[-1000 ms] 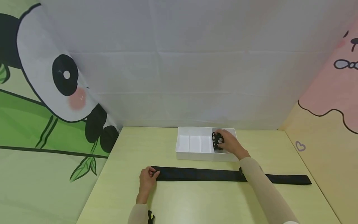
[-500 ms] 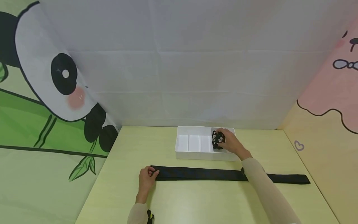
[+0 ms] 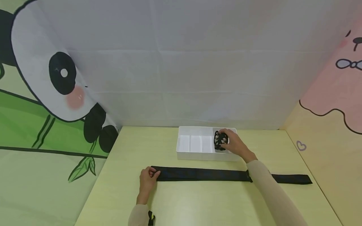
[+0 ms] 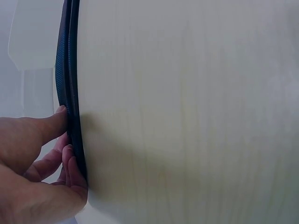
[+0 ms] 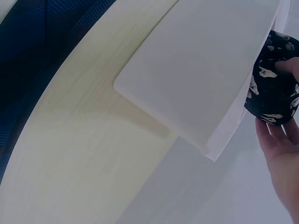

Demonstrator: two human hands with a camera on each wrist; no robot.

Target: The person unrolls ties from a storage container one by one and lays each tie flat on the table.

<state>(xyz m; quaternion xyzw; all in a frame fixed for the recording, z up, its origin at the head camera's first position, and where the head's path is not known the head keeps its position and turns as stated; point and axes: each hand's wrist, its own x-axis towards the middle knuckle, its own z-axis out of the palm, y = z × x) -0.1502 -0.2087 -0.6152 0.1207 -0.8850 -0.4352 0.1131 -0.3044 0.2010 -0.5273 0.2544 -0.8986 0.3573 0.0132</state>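
Although we saw little change beyond a slight shift of view, the right hand (image 3: 236, 144) still gripped the patterned bundle (image 3: 217, 140) at the white tray's (image 3: 207, 156) right end; the left hand (image 3: 146, 182) still pinched the dark strip (image 3: 200, 174) on the surface (image 3: 198, 201), so we judged progress paused.

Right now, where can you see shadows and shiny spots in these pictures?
Head view: pale glare on the table, low in the middle; left wrist view: soft shadow to the right of the left hand; right wrist view: faint shadow beside the white tray.
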